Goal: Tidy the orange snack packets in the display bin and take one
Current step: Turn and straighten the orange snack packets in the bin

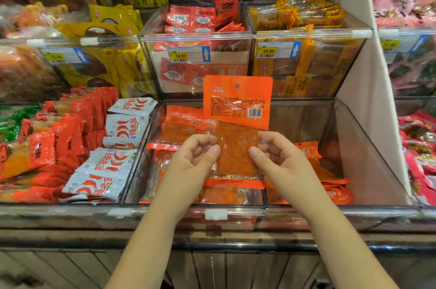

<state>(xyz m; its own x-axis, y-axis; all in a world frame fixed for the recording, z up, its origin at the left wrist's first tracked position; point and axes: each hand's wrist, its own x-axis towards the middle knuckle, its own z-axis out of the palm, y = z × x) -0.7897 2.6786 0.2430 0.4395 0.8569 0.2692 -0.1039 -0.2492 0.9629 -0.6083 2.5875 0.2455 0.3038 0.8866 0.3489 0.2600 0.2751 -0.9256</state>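
An orange snack packet (237, 123) is held upright above the clear display bin (368, 151), its printed back with a barcode facing me. My left hand (191, 159) pinches its left edge with thumb and fingers. My right hand (280, 159) pinches the right edge the same way. Below and behind it, more orange packets (181, 128) lie in the bin, some flat at the back left and some (330, 180) piled at the right.
Left of the bin lie white chilli-print packets (111, 166) and red packets (59, 137). Above stand clear bins of red sachets (193, 19) and yellow-orange packs (304, 17), with price tags (188, 54). A white divider panel (368, 85) rises at the right. A wooden counter edge (70, 239) runs below.
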